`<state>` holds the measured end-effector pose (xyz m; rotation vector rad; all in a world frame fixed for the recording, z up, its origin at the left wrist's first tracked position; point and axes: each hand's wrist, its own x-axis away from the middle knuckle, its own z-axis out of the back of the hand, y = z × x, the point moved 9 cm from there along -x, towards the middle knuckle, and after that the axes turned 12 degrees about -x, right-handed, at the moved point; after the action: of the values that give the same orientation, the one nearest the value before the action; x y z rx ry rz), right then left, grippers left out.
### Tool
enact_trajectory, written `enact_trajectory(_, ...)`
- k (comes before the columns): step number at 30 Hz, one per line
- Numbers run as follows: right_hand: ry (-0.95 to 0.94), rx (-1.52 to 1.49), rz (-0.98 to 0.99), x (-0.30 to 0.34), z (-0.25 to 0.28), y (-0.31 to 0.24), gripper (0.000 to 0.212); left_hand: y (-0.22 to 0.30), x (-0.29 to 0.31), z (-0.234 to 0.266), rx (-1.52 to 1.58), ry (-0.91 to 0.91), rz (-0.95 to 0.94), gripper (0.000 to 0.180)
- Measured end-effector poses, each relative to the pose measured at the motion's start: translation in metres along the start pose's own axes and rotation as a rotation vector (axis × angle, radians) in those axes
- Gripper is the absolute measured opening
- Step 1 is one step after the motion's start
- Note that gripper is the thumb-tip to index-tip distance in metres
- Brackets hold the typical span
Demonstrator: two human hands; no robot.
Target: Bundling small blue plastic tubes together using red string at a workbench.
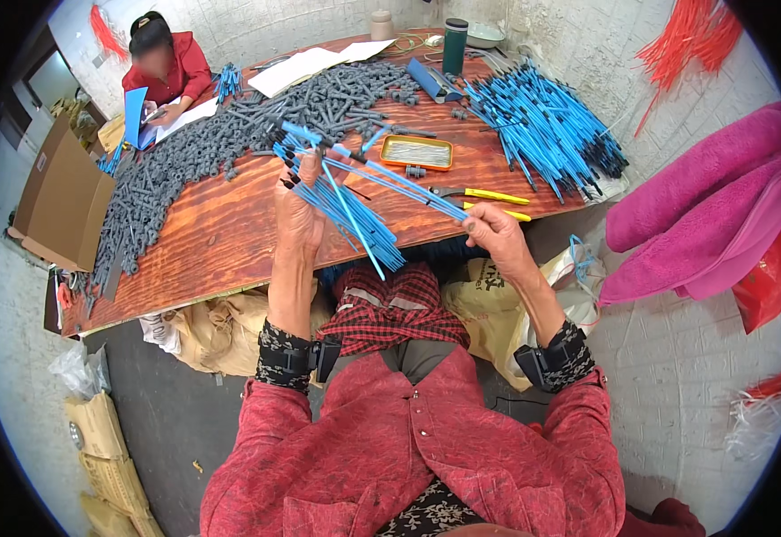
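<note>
My left hand is closed around a bundle of thin blue tubes with dark end pieces, held over the table's near edge. One pale blue tube slants across the bundle. My right hand pinches the lower right ends of a couple of long blue tubes. Their other ends, with dark fittings, reach up to my left fingers. How those ends meet the left hand is partly hidden. Just beyond my right hand lie pliers with yellow handles. A yellow tray of thin metal pins sits behind the tubes.
Grey plastic fittings cover the table's left and far side. A large pile of blue tubes lies at the right, near a dark green flask. An open cardboard box stands left. Another person sits at the far left.
</note>
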<state>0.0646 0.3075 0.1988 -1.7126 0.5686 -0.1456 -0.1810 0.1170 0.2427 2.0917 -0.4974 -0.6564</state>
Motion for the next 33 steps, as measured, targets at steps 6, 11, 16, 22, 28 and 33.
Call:
enact_trajectory(6, 0.058, 0.127, 0.057, 0.002, 0.004, -0.004, 0.02, 0.003, -0.002, -0.003, -0.052, -0.066, 0.077, 0.034)
enact_trajectory(11, 0.104, 0.207, 0.153, 0.005, -0.002, -0.015, 0.021, 0.007, 0.004, -0.01, -0.07, -0.005, 0.055, 0.026)
enact_trajectory(16, 0.222, 0.173, 0.152, 0.013, -0.003, -0.01, 0.023, 0.001, 0.002, 0.002, -0.105, 0.104, 0.088, 0.024)
enact_trajectory(22, 0.289, 0.029, 0.124, 0.018, -0.015, 0.005, 0.019, -0.001, 0.001, 0.002, -0.128, 0.125, 0.156, 0.028)
enact_trajectory(28, 0.303, 0.009, 0.071, 0.023, -0.023, 0.031, 0.02, -0.003, 0.008, -0.003, -0.015, 0.091, 0.222, 0.028)
enact_trajectory(33, 0.148, -0.216, -0.075, 0.029, -0.053, 0.067, 0.02, -0.006, 0.009, -0.016, 0.224, -0.115, 0.179, 0.02)
